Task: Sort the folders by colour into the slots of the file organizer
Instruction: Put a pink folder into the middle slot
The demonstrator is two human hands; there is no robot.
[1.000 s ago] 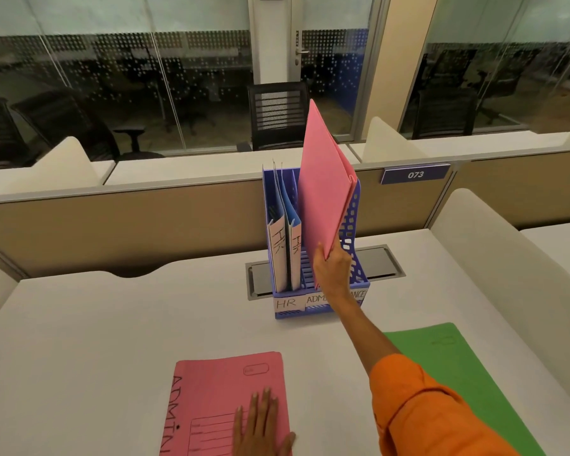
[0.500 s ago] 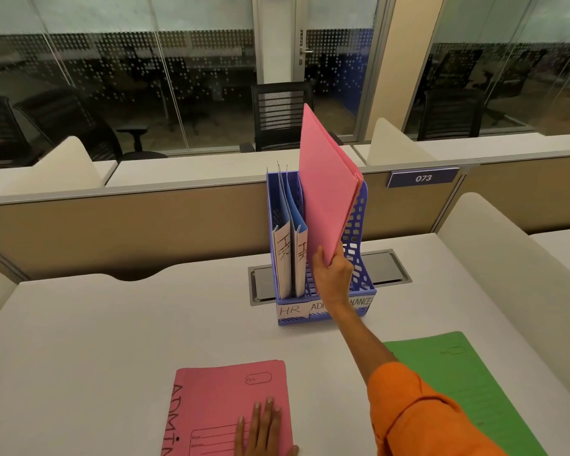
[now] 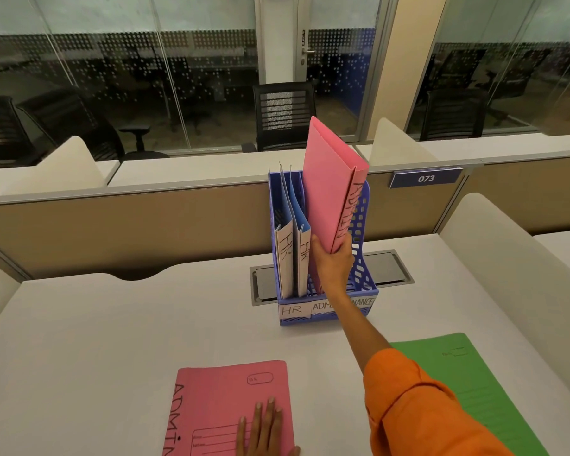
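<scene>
A blue file organizer (image 3: 364,281) stands at the desk's far middle, its slots labelled HR, ADMIN and FINANCE. Two blue folders (image 3: 293,222) marked HR stand in its left slot. My right hand (image 3: 333,263) grips the bottom edge of a pink folder (image 3: 329,189) marked ADMIN, upright and tilted, its lower end inside the middle slot. My left hand (image 3: 265,429) lies flat, fingers apart, on a second pink folder (image 3: 224,399) at the near edge. A green folder (image 3: 468,383) lies flat at the near right, partly under my orange sleeve.
A metal cable hatch (image 3: 392,269) is set into the desk behind the organizer. A beige partition (image 3: 129,232) with a 073 sign (image 3: 425,178) runs along the back. White side dividers (image 3: 494,258) rise on the right. Office chairs stand beyond the glass.
My right hand has lowered the pink folder farther into the organizer's middle slot and turned it so its ADMIN spine shows. The left hand stays on the flat pink folder.
</scene>
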